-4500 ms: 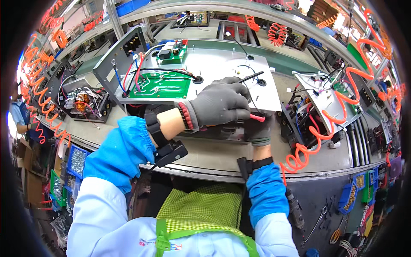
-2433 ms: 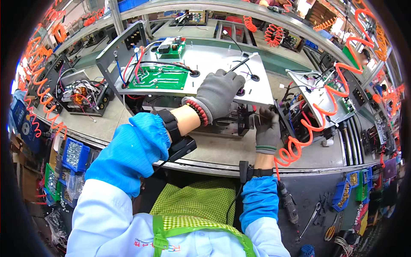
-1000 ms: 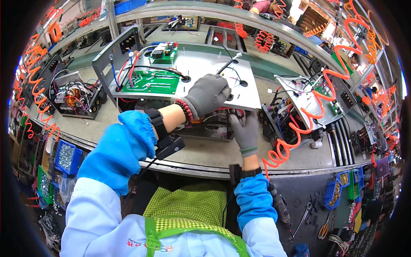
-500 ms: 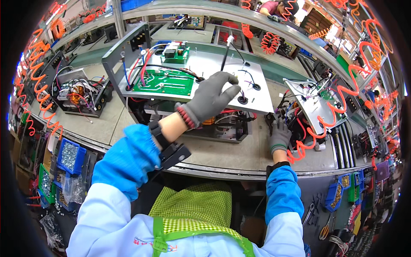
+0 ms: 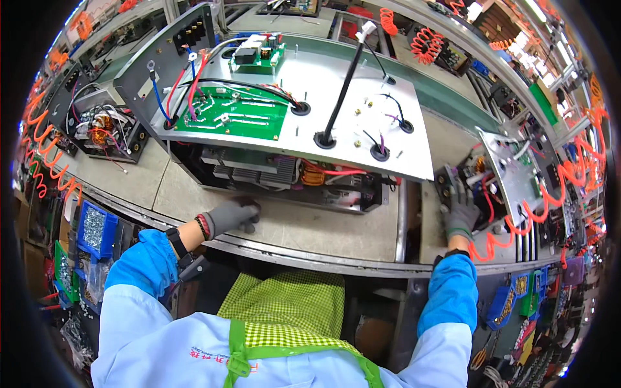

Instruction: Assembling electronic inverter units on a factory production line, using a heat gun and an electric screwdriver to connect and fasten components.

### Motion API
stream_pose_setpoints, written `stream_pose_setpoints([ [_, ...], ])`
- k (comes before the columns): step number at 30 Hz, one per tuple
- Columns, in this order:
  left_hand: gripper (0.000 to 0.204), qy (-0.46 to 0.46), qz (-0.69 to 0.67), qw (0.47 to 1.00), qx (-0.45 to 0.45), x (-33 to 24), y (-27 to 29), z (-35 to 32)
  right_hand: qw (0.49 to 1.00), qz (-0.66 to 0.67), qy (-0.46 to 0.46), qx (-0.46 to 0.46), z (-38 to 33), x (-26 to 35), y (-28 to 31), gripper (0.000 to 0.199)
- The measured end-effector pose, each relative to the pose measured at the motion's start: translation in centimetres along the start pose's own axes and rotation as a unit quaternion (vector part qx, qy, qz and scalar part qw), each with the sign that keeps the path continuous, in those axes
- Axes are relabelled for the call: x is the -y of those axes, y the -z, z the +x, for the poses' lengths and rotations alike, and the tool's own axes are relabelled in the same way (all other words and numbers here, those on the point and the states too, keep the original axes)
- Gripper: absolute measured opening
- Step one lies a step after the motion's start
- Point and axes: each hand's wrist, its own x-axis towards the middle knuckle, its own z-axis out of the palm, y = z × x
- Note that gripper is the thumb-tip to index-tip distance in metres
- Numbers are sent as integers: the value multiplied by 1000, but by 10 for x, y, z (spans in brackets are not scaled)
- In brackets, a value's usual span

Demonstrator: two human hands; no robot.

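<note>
The open metal power-unit chassis [image 5: 284,178] stands across the middle of the grey work surface [image 5: 310,229], its grey sheet-metal top plate [image 5: 362,97] tilted up and carrying a green circuit board [image 5: 233,116] toward its left end and a smaller green board with black parts [image 5: 259,52] at its far edge. Red, blue and black wires run from the upright grey side panel [image 5: 165,55] at the left end onto the large board, so the wiring there looks largely fitted. On the right half of the plate, short loose black leads poke out of round grommet holes [image 5: 380,152], and a black rod-like cable with a white plug [image 5: 343,84] stands up from another hole; these ends appear unconnected, so I judge the unit only partly assembled, with no outer cover on.

The left hand [image 5: 236,215], in a grey knit glove, lies with fingers curled against the lower front corner of the chassis, near the front edge of the surface, touching it rather than pinching anything. The right hand [image 5: 460,210], also gloved, rests with fingers spread on a second open chassis with a tilted grey plate [image 5: 511,171] at the right end of the surface; whether it grips a part there I cannot tell. An orange coiled air hose [image 5: 530,216] hangs just beside it.
</note>
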Motion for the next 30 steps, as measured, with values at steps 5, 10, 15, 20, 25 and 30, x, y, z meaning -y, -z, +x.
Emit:
stream_pose_setpoints([
  [5, 40, 144, -413, 898, 39, 49, 40, 24, 998, -48, -22, -24, -4, -68, -48, 77],
  [10, 34, 55, -327, 943, -25, 51, 27, 30, 884, 26, -439, 160, 23, -65, -54, 52],
  [15, 24, -35, -110, 993, 8, 58, 30, 41, 957, 236, -50, -160, 111, 48, -37, 50],
  [20, 14, -453, 377, 781, -208, 72, 15, 39, 932, 298, 111, -175, 111, 80, -99, 49],
  [25, 22, -303, 92, 922, -223, 50, -6, 52, 904, 322, 215, -181, 142, 21, -156, 49],
  [30, 42, -31, -360, 920, -154, 5, 49, 110, 893, 321, 263, -172, 158, 36, -119, 49],
])
